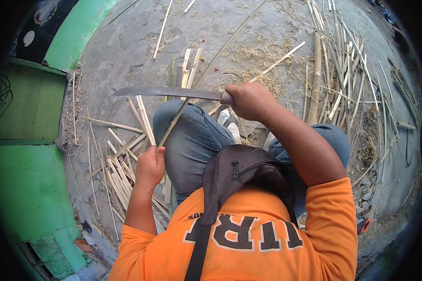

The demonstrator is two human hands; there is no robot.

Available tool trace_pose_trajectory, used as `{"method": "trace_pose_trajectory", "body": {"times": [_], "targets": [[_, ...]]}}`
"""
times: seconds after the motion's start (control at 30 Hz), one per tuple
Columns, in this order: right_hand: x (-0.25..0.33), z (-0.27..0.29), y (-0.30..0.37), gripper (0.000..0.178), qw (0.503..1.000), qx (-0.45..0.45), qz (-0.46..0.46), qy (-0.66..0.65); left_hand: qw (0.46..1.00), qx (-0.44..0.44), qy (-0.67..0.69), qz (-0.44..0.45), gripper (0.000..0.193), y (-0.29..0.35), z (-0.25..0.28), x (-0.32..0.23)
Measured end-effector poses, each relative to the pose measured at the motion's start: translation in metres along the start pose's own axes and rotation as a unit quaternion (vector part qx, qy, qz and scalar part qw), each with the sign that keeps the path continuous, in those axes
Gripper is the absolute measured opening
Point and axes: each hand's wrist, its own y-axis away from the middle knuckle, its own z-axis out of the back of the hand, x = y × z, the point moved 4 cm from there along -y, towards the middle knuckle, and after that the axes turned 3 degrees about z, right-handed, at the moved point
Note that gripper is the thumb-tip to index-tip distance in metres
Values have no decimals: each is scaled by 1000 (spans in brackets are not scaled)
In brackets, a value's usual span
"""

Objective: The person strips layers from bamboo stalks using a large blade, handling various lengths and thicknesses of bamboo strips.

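Observation:
A long machete (173, 92) with a slightly curved grey blade lies crosswise in front of me. My right hand (251, 99) is wrapped round its handle, and the blade points left. In my left hand (150, 167), beside my left knee, is the near end of a long, thin bamboo strip (176, 119). The strip slants up and away to the right, crossing the blade above my knee. From this angle I cannot tell how deeply, if at all, the edge bites into it.
Split bamboo strips (119, 180) lie heaped to my left. More strips and bamboo poles (315, 75) lie at the right. Shavings (272, 65) litter the concrete floor (126, 42). A green wall (28, 182) stands at the left. A dark bag (234, 171) rests on my lap.

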Motion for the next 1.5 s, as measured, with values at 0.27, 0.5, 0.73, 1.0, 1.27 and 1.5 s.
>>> {"method": "trace_pose_trajectory", "body": {"times": [0.27, 0.5, 0.73, 1.0, 1.27, 1.5], "targets": [[-35, 13, -2, 15, 997, -19, -69, -13, 1000, -2, -16, -16, 57, 0, -1, 3], [-12, 7, -4, 16, 1000, 12, -25, 4, 1000, 6, -19, -23, 59, -1, 2, 2], [-15, -1, -4, 17, 999, 4, -34, -8, 1000, 11, -20, -18, 60, -1, 3, 3], [-34, 3, -1, 15, 997, -38, -59, -16, 999, 23, -5, -24, 62, -7, 5, -2], [-20, 14, -2, 23, 998, 2, -65, -15, 1000, 18, 7, -21, 62, -4, 6, 1], [-43, 19, 1, 26, 989, -25, -141, -33, 999, 33, 17, -31, 61, -9, 7, 5]]}}
